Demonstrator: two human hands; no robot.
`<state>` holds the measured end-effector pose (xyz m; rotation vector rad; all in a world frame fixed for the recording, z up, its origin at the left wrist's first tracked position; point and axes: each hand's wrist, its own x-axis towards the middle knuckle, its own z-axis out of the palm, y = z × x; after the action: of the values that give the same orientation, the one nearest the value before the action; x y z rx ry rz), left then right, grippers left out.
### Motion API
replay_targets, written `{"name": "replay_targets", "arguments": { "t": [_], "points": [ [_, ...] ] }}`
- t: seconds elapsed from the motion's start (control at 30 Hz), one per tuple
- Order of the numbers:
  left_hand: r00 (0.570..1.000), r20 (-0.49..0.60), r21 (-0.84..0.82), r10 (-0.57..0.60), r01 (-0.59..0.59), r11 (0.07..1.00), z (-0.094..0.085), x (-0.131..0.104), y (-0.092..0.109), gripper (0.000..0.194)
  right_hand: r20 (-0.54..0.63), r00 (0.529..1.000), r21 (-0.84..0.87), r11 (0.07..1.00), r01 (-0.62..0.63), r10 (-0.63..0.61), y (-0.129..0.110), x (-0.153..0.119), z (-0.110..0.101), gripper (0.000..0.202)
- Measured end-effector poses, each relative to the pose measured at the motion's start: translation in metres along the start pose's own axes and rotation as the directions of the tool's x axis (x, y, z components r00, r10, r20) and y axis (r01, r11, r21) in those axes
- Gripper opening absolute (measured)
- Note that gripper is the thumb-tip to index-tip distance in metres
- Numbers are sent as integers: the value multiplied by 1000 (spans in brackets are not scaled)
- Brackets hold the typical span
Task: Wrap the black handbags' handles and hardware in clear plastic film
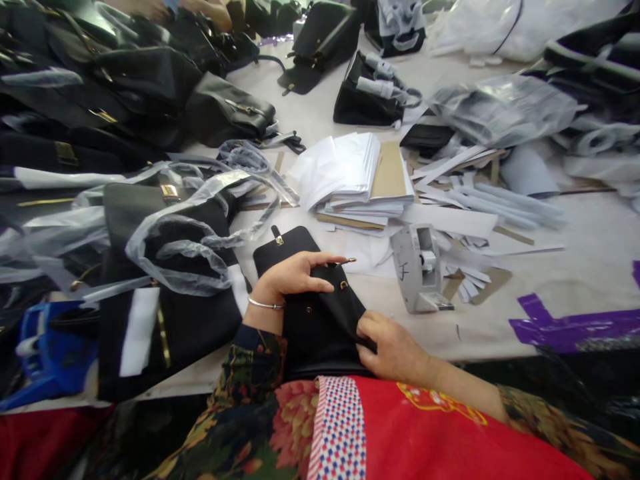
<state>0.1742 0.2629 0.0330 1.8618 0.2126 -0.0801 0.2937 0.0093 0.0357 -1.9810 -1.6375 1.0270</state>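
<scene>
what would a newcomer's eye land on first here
The bright red cloth apron stands out at the bottom centre. Just above it, the bare right hand grips a smooth black bag, the bare left hand over it. Shiny purple plastic lies at the right edge, a bright blue plastic device at the lower left.

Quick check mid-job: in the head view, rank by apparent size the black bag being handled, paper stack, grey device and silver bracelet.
1. Black bag, partly covered; nearness may exaggerate its lead
2. Paper stack
3. Grey device
4. Silver bracelet
</scene>
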Motion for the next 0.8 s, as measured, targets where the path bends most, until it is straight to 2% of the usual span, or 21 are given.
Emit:
{"name": "replay_targets", "arguments": {
  "t": [0.07, 0.13, 0.23, 0.33, 0.4, 0.47, 0.53, 0.6, 0.7, 0.8],
  "points": [
    [1000, 26, -66, 14, -12, 998, -2, -12, 5, 68, -36, 994, 95, 990, 105, -102, 5, -2, 1, 19],
    [999, 37, -49, -36, 37, 998, -3, -19, 10, 64, -33, 986, 151, 974, 166, -163, 8, -2, 1, 21],
    [992, 26, 32, -120, 120, 992, -3, -22, 16, 50, 32, 976, 184, 961, 208, -217, 11, 2, -4, 21],
    [988, -6, 71, -153, 153, 986, 0, -19, 19, 34, 118, 956, 194, 950, 245, -270, 11, 7, -12, 21],
    [991, -16, 55, -134, 135, 989, 3, -16, 20, 27, 169, 947, 183, 953, 241, -272, 10, 12, -16, 28],
    [994, -25, 29, -110, 110, 993, 5, -14, 18, 23, 179, 956, 166, 965, 203, -232, 8, 17, -17, 52],
    [994, -54, -1, -98, 98, 995, 6, -14, 15, 22, 138, 976, 154, 977, 147, -169, 5, 22, -12, 81],
    [989, -109, -54, -100, 94, 994, 7, -14, 9, 22, 75, 991, 153, 983, 100, -113, 3, 27, -5, 98],
    [971, -210, -183, -115, 77, 980, 7, -16, -4, 24, 16, 996, 148, 986, 80, -83, 2, 33, 6, 97],
    [961, -235, -291, -142, 70, 954, 5, -21, -16, 28, 50, 987, 147, 978, 146, -155, 6, 37, 8, 89]
  ]
}}
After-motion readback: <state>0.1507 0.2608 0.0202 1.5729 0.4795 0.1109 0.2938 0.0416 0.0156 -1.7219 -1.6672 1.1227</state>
